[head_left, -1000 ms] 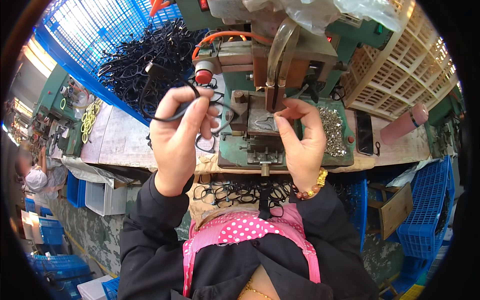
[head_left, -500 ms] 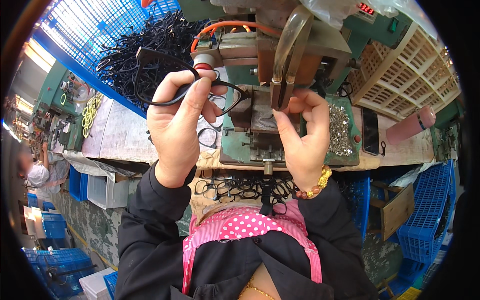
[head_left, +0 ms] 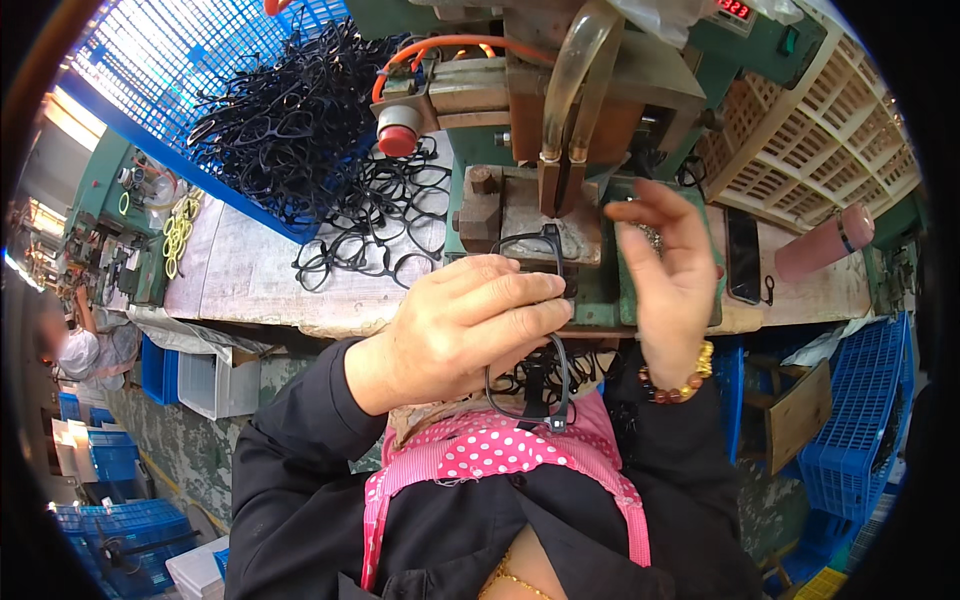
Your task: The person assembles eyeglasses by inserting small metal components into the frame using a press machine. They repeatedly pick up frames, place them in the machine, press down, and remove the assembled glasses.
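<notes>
1. One black glasses frame (head_left: 530,330) is pinched in the left hand (head_left: 470,330), which hides its middle, before the green machine (head_left: 560,210).
2. Right hand (head_left: 665,265) is now spread, empty; earlier it was pinching at the machine.

A small rectangular display with red glowing digits (head_left: 736,9) sits at the top of the green machine housing (head_left: 745,45), on a dark panel near the upper picture edge. A flat black rectangular phone with a dark, unlit screen (head_left: 743,256) lies on the worn bench top (head_left: 240,275) right of the machine. An open brown cardboard box (head_left: 797,415) stands below the bench, beside blue plastic crates (head_left: 860,420)
</notes>
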